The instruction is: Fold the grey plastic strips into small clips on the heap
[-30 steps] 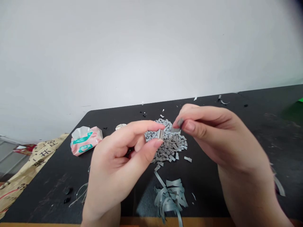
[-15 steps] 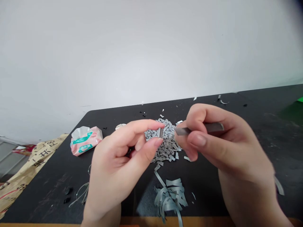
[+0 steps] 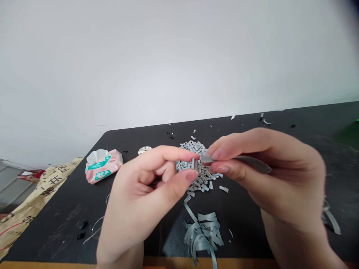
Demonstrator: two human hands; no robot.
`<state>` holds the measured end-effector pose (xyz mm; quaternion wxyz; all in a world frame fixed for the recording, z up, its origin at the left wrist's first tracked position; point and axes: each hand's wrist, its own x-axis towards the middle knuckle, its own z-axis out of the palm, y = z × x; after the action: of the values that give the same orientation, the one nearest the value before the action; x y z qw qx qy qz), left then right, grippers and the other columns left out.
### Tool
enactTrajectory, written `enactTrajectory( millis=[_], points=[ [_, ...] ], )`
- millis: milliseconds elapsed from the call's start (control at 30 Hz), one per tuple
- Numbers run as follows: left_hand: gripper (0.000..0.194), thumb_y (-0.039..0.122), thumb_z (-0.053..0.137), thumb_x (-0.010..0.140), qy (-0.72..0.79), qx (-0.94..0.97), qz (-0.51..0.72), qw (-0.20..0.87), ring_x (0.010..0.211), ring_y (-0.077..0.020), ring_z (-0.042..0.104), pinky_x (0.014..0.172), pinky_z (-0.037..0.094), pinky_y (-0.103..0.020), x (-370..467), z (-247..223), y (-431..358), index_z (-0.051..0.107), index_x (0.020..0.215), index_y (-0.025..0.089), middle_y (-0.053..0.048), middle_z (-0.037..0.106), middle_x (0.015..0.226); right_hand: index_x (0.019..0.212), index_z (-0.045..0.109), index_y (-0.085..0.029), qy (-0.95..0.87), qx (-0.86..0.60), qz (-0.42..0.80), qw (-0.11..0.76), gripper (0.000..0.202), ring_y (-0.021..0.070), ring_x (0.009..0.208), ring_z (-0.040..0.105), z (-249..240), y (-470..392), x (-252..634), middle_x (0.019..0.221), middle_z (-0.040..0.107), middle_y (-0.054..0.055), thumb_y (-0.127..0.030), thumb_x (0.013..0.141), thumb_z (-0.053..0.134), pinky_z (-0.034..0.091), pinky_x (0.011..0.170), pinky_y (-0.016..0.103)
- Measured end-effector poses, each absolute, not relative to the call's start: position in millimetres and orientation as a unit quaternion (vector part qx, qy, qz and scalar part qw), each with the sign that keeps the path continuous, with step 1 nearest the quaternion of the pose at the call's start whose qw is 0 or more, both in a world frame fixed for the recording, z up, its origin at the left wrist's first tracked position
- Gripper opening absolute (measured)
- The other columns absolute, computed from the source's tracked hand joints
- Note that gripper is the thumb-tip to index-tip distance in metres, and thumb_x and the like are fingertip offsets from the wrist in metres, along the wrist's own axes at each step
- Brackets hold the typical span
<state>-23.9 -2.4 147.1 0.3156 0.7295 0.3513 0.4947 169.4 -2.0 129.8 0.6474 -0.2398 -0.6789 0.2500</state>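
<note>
Between thumb and index finger, my left hand [image 3: 148, 194] pinches a small grey metal tube [image 3: 195, 164] by its two ends. My right hand [image 3: 269, 175] is closed on a flat grey strip [image 3: 254, 163]. The strip's blunt tip [image 3: 206, 159] sticks out past my right fingertips and points at the tube, a small gap apart from it. Beneath and behind both hands lies a pile of small grey pieces [image 3: 202, 184] on the black table [image 3: 151, 239]. Closer to me is a tangle of grey strips [image 3: 203, 231].
A pink tissue pack [image 3: 103, 166] lies at the left, with a round white item [image 3: 144, 150] partly behind my left hand. Thin wire loops [image 3: 97, 226] and small black bits [image 3: 81, 235] are at the lower left. Brown printed paper [image 3: 50, 186] hangs beside the table's left edge.
My right hand has come closer to the left and now pinches the strip nearer its tip, fingers straighter. The tube in my left hand has shifted slightly right and down.
</note>
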Motion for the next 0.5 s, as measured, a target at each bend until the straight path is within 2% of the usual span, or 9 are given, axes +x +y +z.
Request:
enactTrajectory(
  millis=[267, 500],
  points=[
    [0.017, 0.017, 0.073, 0.086, 0.368, 0.715, 0.486, 0.342, 0.049, -0.0037, 0.037, 0.046, 0.037, -0.011, -20.2, 151.3, -0.8, 0.080, 0.095, 0.030, 0.008, 0.036, 0.055, 0.093, 0.074, -0.019, -0.743, -0.211, 0.200, 0.603, 0.022, 0.0085, 0.081, 0.069, 131.8, 0.7, 172.6, 0.091, 0.077, -0.003, 0.001, 0.083, 0.074, 0.058, 0.073, 0.020],
    [0.019, 0.017, 0.071, 0.086, 0.391, 0.732, 0.472, 0.298, 0.048, -0.0036, 0.039, 0.046, 0.038, -0.011, -20.6, 154.3, -5.1, 0.079, 0.096, 0.030, 0.008, 0.037, 0.055, 0.090, 0.075, -0.017, -0.744, -0.222, 0.173, 0.606, 0.012, 0.0088, 0.079, 0.070, 131.3, 1.6, 170.8, 0.089, 0.076, 0.001, -0.005, 0.087, 0.073, 0.057, 0.070, 0.019]
  ],
)
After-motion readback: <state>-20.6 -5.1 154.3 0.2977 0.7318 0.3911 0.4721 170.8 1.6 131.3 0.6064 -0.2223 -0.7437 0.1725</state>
